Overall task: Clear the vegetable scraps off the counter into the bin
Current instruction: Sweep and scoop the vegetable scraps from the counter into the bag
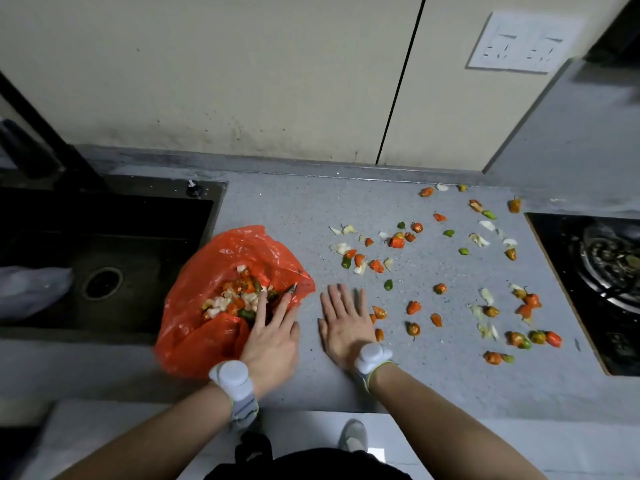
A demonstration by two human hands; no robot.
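Note:
An orange plastic bag (pixel 204 327) lies open on the grey counter (pixel 284 216), with a heap of scraps (pixel 235 297) inside it. My left hand (pixel 273 337) rests at the bag's mouth, fingers spread and reaching into the scraps. My right hand (pixel 346 323) lies flat on the counter just right of the bag, fingers apart, holding nothing. Several loose scraps (pixel 394 242) of red, orange and green pepper and pale peel are scattered across the counter to the right of my right hand, some touching its right side.
A dark sink (pixel 104 244) with a drain sits left of the bag, a clear plastic bag (pixel 31 289) at its left. A gas hob (pixel 602 271) is set in the counter at right. A wall socket (pixel 523 43) is above.

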